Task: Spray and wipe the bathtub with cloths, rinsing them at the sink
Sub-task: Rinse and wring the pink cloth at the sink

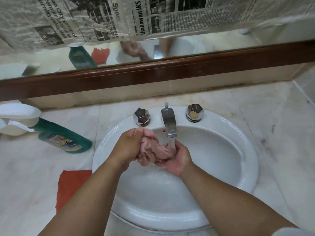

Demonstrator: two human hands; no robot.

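Over the white sink (238, 150) both my hands hold a wet pink cloth (153, 149) under water running from the chrome tap (168, 124). My left hand (129, 145) grips the cloth's left side from above. My right hand (173, 159) cups it from below, palm up, with the stream falling onto its fingers. A green spray bottle (63, 137) with a white trigger head lies on its side on the marble counter to the left. An orange cloth (71, 186) lies flat on the counter at the sink's left edge.
Two chrome tap knobs (141, 116) (194, 112) flank the spout. Behind the sink runs a dark wooden mirror frame (153, 72); newspaper (119, 17) covers the upper mirror. Marble counter (281, 133) extends to the right.
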